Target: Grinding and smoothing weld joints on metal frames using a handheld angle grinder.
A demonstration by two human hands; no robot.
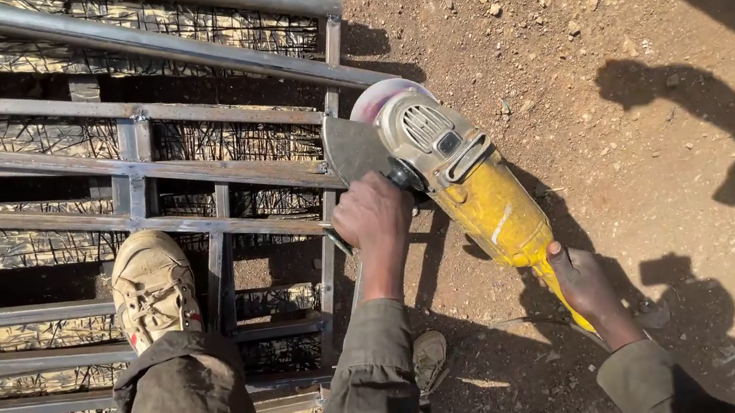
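Grinder: one yellow and grey angle grinder (463,180), lying slanted over the dirt, front end at the edge of the frame.
Disc: one round disc (381,96), just at a bar of the frame.
Left hand (376,218): wrapped tight around the side handle near the guard.
Right hand (581,281): clenched around the yellow back end.
Frame: one metal frame (193,173) of many grey bars, flat on the ground.
Shoes: two; one tan shoe (152,287) on the bars, one toe (429,356) on the dirt.
Ground: brown dirt (608,23) with many small stones.
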